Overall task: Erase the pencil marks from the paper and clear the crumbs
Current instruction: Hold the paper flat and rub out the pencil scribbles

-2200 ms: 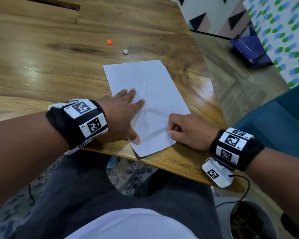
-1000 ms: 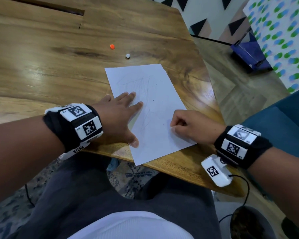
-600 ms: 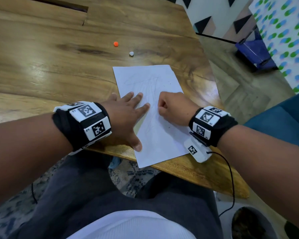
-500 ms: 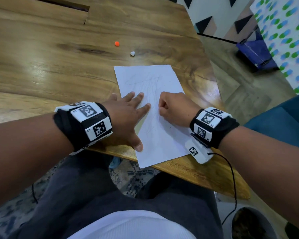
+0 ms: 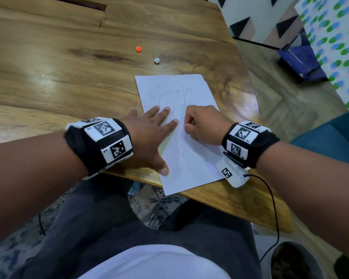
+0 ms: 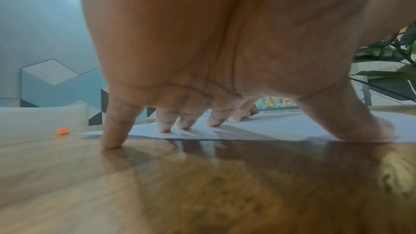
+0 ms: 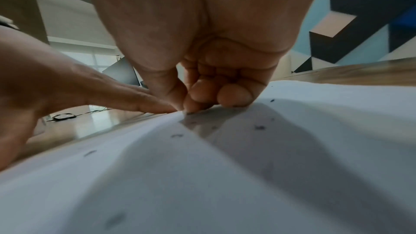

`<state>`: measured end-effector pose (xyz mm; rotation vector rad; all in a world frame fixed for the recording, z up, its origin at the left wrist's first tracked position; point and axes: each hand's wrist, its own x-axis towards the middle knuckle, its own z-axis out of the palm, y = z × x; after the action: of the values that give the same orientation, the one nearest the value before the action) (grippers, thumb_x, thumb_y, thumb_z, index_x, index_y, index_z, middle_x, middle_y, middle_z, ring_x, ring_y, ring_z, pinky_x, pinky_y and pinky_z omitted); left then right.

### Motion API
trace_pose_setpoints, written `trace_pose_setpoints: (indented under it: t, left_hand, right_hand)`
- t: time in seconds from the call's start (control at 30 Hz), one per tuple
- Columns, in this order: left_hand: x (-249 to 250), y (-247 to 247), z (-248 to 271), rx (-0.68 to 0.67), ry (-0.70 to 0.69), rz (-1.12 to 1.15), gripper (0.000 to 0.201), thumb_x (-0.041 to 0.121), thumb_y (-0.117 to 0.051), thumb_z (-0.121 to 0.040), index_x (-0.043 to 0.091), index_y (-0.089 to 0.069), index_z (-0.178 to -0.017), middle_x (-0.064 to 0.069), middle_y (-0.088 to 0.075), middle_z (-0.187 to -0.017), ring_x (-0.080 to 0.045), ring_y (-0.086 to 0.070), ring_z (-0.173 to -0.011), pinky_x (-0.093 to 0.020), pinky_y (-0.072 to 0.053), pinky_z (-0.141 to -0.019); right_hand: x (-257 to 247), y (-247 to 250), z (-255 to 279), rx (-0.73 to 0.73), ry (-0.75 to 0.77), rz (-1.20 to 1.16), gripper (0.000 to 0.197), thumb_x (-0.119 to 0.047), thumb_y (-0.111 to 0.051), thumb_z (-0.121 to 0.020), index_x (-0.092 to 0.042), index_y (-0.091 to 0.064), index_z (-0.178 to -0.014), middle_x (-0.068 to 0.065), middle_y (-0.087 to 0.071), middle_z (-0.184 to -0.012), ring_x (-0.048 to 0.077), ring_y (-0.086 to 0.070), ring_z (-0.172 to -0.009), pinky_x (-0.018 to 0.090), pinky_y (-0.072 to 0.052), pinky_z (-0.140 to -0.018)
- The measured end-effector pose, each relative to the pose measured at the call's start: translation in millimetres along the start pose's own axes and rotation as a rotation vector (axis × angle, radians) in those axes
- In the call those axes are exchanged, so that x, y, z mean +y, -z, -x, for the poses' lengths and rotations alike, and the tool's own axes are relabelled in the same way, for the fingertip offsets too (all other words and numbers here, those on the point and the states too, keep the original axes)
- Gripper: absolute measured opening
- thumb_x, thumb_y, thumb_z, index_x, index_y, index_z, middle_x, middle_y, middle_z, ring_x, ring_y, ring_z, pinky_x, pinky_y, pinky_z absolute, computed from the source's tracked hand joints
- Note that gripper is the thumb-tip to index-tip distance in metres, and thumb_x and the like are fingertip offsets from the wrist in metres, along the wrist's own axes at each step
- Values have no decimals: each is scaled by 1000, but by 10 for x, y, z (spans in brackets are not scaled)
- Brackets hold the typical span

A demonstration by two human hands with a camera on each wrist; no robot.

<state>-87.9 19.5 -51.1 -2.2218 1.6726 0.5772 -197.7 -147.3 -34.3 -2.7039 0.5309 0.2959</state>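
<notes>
My right hand is curled into a fist low on the paper, thumb and fingertips pinched together and touching the sheet; I take it an eraser is in that pinch, but none of the views shows it, so I cannot tell. Just beside it my left hand lies spread and flat. Its thumb and three fingers press the sheet's left edge, and the little finger is off the sheet on the table.

The paper sits at the table's near edge, its near corner hanging over. Faint pencil marks remain across the upper half and trail down the middle, so I judge the erasing only partly done. Dark crumbs lie scattered on the sheet around my right hand and toward the near edge. None look swept off yet, so that step is all to come.

Beyond the paper's far edge a small orange bit and a small white bit lie on the wood.
</notes>
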Motion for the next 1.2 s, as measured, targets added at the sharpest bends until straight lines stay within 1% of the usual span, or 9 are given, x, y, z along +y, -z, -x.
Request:
trace_pose_setpoints:
  t: [0.1, 0.3, 0.43, 0.57, 0.63, 0.83, 1.0, 1.1, 1.2]
  left_hand:
    - [3, 8, -2, -1, 3, 4, 143, 95, -59, -59, 28, 17, -160, -6, 26, -167, -28, 18, -156, -63, -18, -119]
    - [4, -8, -15, -9, -3, 16, 143, 94, -60, -59, 28, 18, -159, -6, 28, -167, -28, 19, -155, -65, -18, -119]
    - [3, 2, -9, -8, -4, 12, 144, 95, -60, -57, 28, 15, -160, -6, 25, -168, -28, 17, -156, -64, -19, -119]
    - [-7, -12, -17, -17, 2, 0, 145, 98, -56, -57, 27, 18, -159, -6, 26, -167, -28, 18, -156, -64, -20, -119]
    - [-6, -8, -23, -21, 4, 4, 145, 97, -57, -57, 27, 18, -159, -6, 27, -167, -28, 18, -156, -64, -19, -119]
    - [10, 13, -9, -25, -2, 35, 144, 93, -63, -59, 29, 17, -160, -5, 28, -167, -28, 20, -155, -65, -16, -120]
    - [-2, 5, -10, -14, -4, 7, 144, 96, -59, -57, 28, 16, -160, -7, 26, -167, -29, 18, -156, -65, -19, -118]
    - [-3, -8, -18, -27, -1, -6, 145, 97, -57, -57, 27, 18, -159, -7, 27, -167, -29, 18, -156, -65, -20, -119]
    - [-2, 7, -24, -29, -3, 8, 145, 96, -59, -56, 28, 17, -160, -7, 28, -167, -29, 19, -155, -66, -18, -119]
  right_hand:
    - [-72, -53, 73, -8, 27, 60, 6, -24, -52, -90, -18, -55, -90, 1, -65, -81, 24, -63, -80, 38, -54, -70]
    - [-310, -242, 400, -196, 318, 143, 12, -28, -58, -92, -17, -59, -97, 1, -65, -80, 20, -58, -72, 35, -48, -65]
    - [-172, -118, 138, -94, 196, 116, 2, -24, -56, -90, -22, -56, -90, 0, -66, -81, 21, -61, -79, 34, -51, -71]
    - [7, -12, -97, 37, -7, 94, 6, -26, -54, -86, -20, -56, -88, -1, -64, -81, 23, -62, -82, 35, -52, -67]
    - [-22, -49, -60, 24, 12, 99, 6, -27, -54, -87, -21, -54, -87, 0, -64, -81, 24, -62, -80, 36, -53, -67]
    - [-264, -251, 328, -166, 342, 130, 11, -26, -59, -92, -16, -58, -97, 2, -64, -79, 21, -56, -70, 34, -48, -65]
    - [-126, -129, 125, -56, 171, 90, 5, -23, -57, -89, -18, -58, -90, 2, -66, -80, 23, -61, -79, 36, -51, -71]
    - [-60, -81, 34, 3, 50, 57, 6, -24, -53, -89, -18, -56, -89, 4, -65, -81, 26, -63, -80, 33, -50, -64]
    - [-104, -118, 159, -30, 184, 146, 7, -24, -51, -92, -18, -54, -93, 4, -64, -80, 26, -60, -75, 38, -51, -67]
